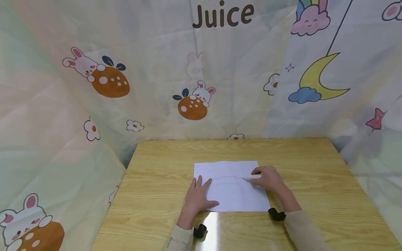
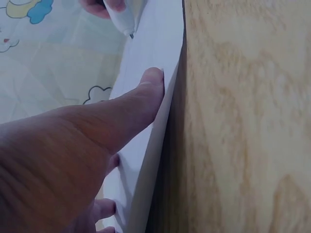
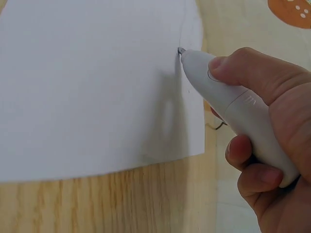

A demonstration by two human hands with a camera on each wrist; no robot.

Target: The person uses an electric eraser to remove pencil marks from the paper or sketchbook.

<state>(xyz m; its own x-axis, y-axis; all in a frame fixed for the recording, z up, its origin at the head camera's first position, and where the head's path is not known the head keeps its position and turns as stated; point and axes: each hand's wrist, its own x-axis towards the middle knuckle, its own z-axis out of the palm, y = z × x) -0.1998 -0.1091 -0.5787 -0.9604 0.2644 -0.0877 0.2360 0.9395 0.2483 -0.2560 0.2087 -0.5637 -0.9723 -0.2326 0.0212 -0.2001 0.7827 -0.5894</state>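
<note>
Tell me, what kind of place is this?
Maybe a small draped booth for drawing or filming, but I can't be sure. Cartoon-printed cloth hangs behind and beside a wooden table, where the left hand rests on white paper and the right hand holds a white pen-like tool.

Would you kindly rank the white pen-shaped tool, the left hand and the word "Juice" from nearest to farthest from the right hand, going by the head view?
1. White pen-shaped tool: held in the right hand.
2. Left hand: resting on the left part of the paper.
3. Word "Juice": high on the backdrop, beyond the table.
</note>
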